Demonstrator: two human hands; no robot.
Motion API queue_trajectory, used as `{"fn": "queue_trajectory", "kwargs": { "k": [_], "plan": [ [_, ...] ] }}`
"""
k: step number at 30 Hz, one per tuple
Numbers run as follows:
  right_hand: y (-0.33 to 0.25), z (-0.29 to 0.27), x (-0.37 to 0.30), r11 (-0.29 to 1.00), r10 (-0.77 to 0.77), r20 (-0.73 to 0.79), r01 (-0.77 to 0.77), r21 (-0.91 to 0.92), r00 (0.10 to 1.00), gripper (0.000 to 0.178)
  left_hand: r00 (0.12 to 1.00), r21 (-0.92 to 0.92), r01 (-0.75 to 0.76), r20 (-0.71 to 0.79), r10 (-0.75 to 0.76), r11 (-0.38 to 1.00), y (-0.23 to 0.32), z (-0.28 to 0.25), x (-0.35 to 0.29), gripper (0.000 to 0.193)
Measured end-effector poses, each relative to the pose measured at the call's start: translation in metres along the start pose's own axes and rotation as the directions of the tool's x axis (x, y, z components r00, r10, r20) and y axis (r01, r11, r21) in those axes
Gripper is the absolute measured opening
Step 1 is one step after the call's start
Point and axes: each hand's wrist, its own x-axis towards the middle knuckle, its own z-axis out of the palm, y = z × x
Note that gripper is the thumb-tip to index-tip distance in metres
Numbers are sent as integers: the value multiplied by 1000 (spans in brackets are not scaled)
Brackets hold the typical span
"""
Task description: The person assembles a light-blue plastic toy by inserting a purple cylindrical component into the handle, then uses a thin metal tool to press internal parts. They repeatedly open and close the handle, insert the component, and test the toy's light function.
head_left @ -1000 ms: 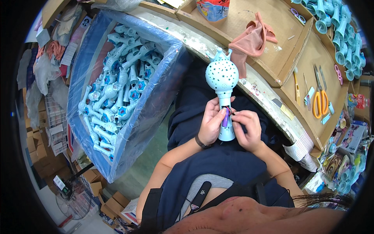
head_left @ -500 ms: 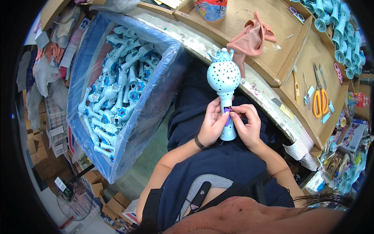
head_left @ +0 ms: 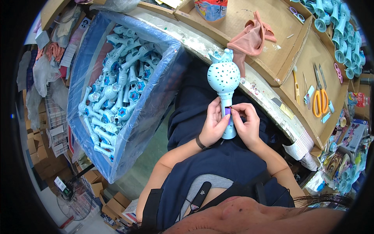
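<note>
A light-blue toy wand (head_left: 223,75) stands over my lap, with a crown on top and a round head pierced by small stars. The handle has an open slot, and inside it sits a purple piece (head_left: 228,111), perhaps a battery. My left hand (head_left: 212,124) is closed around the left side of the handle, its thumb beside the slot. From the right, my right hand (head_left: 247,121) has its thumb and bent forefinger close together at the slot's edge, touching the handle. What lies under those fingertips is hidden.
At left, a blue plastic-lined box (head_left: 113,171) holds many similar wands. Cardboard trays (head_left: 284,74) on the bench carry a pink cloth (head_left: 249,39), orange-handled scissors (head_left: 320,99) and a red-and-blue pouch (head_left: 212,9). Light-blue cone-shaped parts (head_left: 341,39) crowd the far right. A fan (head_left: 72,197) stands lower left.
The wand has tipped and turned slightly, so its crown shows at a different angle. The fingers of my right hand have shifted a little at the slot.
</note>
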Motion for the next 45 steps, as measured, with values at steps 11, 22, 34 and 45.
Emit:
{"fn": "queue_trajectory", "kwargs": {
  "k": [11,22,34,45],
  "plan": [
    [-2,-3,-8,973,-199,228,221,-73,953,35,994,-79,-58,-100,50,995,3,1,6,58],
    [-11,-7,-3,909,-319,319,383,-164,892,42,986,-112,-132,-117,119,985,13,2,9,56],
    [-15,-1,-4,831,-274,343,401,-387,898,46,987,-62,-91,-140,82,994,4,-3,6,54],
    [-21,-6,-3,885,-260,372,374,-278,891,44,980,-158,-54,-199,22,986,11,-2,12,34]
  ]
}}
